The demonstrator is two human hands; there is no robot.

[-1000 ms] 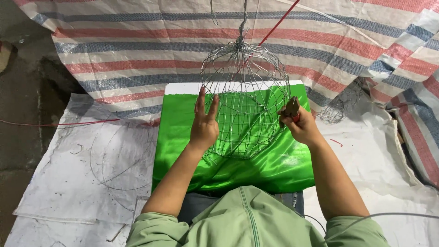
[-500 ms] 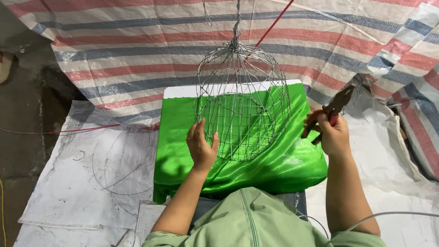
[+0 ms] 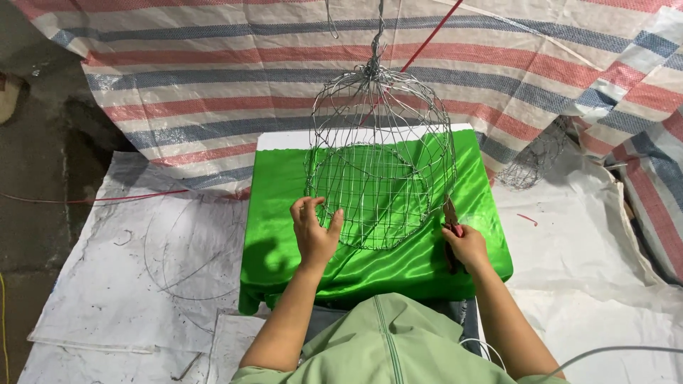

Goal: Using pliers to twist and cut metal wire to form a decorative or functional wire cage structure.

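You're bracing the wire cage [image 3: 380,156] with your left hand [image 3: 313,231]: fingers spread and hooked into the mesh at its lower left edge, not a full clench, probably to keep it from swinging. The cage is hanging from a twisted wire [image 3: 378,32] overhead, so it's sitting over the green satin cloth [image 3: 284,206], its lower rim near or on the cloth; can't tell if it's touching. The hanging is likely keeping the round shape free to turn while you're working the rim.

Your right hand [image 3: 464,245] is wrapping tight around pliers [image 3: 451,217], nose pointing up at the cage's lower right edge, jaws seeming right at the wire. The green cloth is likely giving contrast so thin wire reads clearly. Loose wire hoops [image 3: 185,249] are lying on the white sheet [image 3: 92,313] to your left, within reach. A second wire frame [image 3: 530,160] is resting against the striped tarp [image 3: 213,78], well apart.
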